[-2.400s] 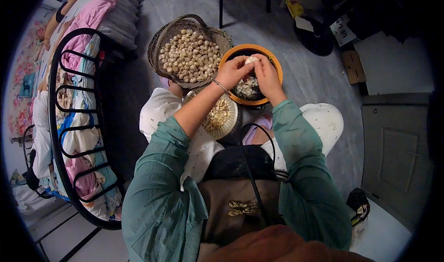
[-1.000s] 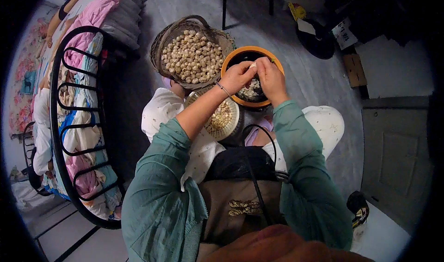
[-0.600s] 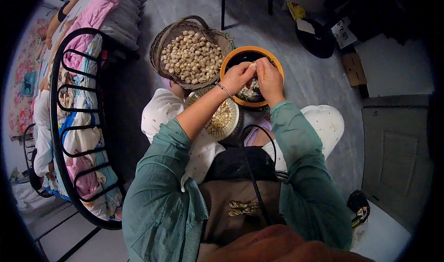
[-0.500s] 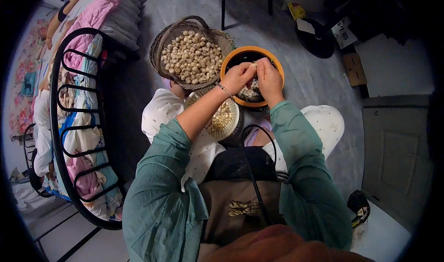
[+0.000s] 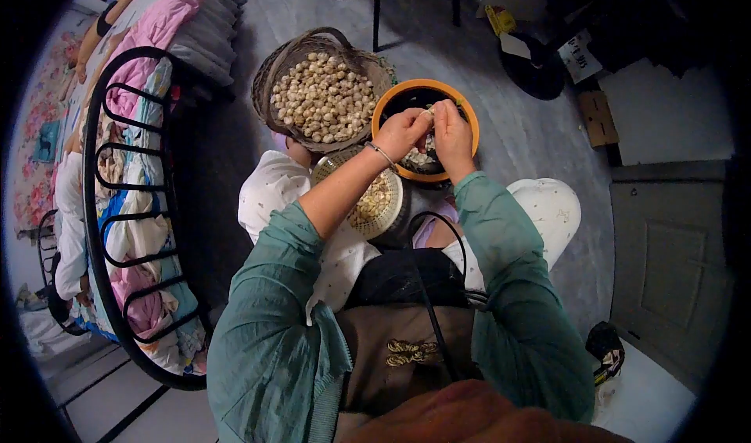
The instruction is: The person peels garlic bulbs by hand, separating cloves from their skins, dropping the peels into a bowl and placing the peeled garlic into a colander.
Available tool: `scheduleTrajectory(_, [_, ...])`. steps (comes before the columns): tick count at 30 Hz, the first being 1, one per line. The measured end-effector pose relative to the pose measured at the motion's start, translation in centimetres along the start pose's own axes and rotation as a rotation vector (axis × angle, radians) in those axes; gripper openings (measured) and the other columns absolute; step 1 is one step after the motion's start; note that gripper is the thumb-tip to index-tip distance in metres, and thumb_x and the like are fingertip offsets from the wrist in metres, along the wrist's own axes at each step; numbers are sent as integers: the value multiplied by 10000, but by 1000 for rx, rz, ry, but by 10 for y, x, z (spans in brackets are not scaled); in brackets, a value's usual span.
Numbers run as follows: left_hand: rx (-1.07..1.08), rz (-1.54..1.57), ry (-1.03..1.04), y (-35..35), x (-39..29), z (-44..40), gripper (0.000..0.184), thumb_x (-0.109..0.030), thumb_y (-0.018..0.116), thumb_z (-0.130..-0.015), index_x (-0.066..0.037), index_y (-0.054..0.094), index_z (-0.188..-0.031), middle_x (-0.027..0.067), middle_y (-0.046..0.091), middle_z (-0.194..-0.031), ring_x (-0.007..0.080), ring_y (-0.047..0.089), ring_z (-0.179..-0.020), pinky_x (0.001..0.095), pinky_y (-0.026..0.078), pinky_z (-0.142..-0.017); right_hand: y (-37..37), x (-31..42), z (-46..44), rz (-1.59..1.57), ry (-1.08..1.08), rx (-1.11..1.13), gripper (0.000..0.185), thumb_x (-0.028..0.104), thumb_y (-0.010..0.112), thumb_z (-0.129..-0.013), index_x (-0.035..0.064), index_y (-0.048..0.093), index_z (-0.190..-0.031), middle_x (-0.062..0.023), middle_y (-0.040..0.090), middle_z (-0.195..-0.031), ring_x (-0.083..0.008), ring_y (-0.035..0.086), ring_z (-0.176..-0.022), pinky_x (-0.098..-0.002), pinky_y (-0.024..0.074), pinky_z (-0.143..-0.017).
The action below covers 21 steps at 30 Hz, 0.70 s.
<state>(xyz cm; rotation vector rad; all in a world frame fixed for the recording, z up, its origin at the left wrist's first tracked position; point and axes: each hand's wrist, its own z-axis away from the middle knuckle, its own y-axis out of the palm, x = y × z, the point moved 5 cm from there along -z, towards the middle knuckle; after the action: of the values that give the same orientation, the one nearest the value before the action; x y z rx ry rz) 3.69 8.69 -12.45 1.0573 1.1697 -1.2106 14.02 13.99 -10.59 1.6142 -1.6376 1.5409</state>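
My left hand (image 5: 400, 132) and my right hand (image 5: 454, 136) meet at the fingertips over an orange-rimmed bucket (image 5: 474, 122). Both are closed in a pinch on a small pale piece of garlic (image 5: 428, 113), mostly covered by the fingers. Whitish papery scraps (image 5: 421, 161) lie inside the dark bucket. To its left, a brown wicker basket (image 5: 262, 91) holds many whole garlic bulbs (image 5: 325, 95). Beneath my left forearm stands a pale slotted plastic basket (image 5: 397, 212) with peeled cloves (image 5: 374, 206) in it, partly hidden by the arm.
On the left is a bed with a black metal frame (image 5: 92, 208), piled with bedding (image 5: 141, 232); people's limbs show on it. Dark stool legs (image 5: 377, 12) stand at the top. A cardboard box (image 5: 598, 118) and a grey cabinet door (image 5: 669, 247) are at right.
My fingers have shifted slightly around the small piece, still over the bucket. A small greenish tip now shows beyond my right fingers. The baskets stay in place.
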Motion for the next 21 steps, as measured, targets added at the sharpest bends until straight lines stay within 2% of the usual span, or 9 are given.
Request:
scheduleTrajectory(9, [-13,99,-60,0,4,0,340,-319,421,-953,-15,558,-890,22,503,-653,109,499,-557,254,448,-527,3,-6,0,-26,17,-7,269,275,413,-954,39,493,-851,-180,549,-709,-385,541,-660,-417,406,-553])
scheduleTrajectory(11, [-3,116,-14,2,0,3,322,-302,425,-952,-13,553,-891,25,505,-673,109,503,-565,256,457,-525,2,-13,-1,-208,123,-50,291,282,398,-961,32,517,-870,-150,545,-714,-313,559,-658,-391,419,-583])
scheduleTrajectory(12, [-5,117,-14,1,1,2,322,-302,425,-952,-13,553,-891,25,505,-673,109,503,-565,256,457,-525,1,-13,-2,-208,123,-49,291,282,398,-961,32,517,-870,-150,545,-714,-313,559,-658,-391,419,-583])
scheduleTrajectory(14, [4,104,-30,0,3,0,280,-250,439,-938,10,545,-933,45,538,-693,118,533,-562,265,472,-520,-2,-13,-3,-149,165,-22,329,302,385,-967,38,545,-856,-73,547,-708,-188,539,-636,-315,428,-592])
scheduleTrajectory(15, [4,105,-29,0,3,0,280,-250,439,-938,10,545,-933,45,538,-693,118,533,-562,265,472,-520,-3,-12,-4,-147,165,-21,329,302,385,-967,38,545,-856,-73,547,-708,-188,539,-636,-315,428,-592])
scheduleTrajectory(17, [-8,280,-27,1,2,0,262,-234,425,-936,1,533,-977,55,549,-767,118,543,-611,269,486,-535,6,-23,-1,-543,470,64,347,325,361,-976,61,555,-863,-10,489,-654,-102,448,-555,-243,383,-519])
scheduleTrajectory(18, [-8,279,-27,1,1,0,262,-234,425,-936,1,533,-977,55,549,-767,118,543,-611,269,486,-535,3,-24,-1,-543,470,64,347,325,361,-976,61,555,-863,-10,489,-654,-102,448,-555,-243,383,-519])
scheduleTrajectory(20, [-13,488,-99,0,3,0,231,-189,439,-897,-14,518,-1024,53,549,-789,136,527,-641,290,474,-578,10,-23,2,-968,609,239,353,344,340,-984,63,545,-924,34,414,-633,-54,343,-513,-191,309,-465])
scheduleTrajectory(21, [-12,488,-100,-2,3,0,231,-189,439,-897,-14,518,-1024,53,549,-789,136,527,-641,290,474,-578,10,-21,2,-969,610,239,353,344,340,-984,63,545,-924,34,414,-633,-54,343,-513,-191,309,-465])
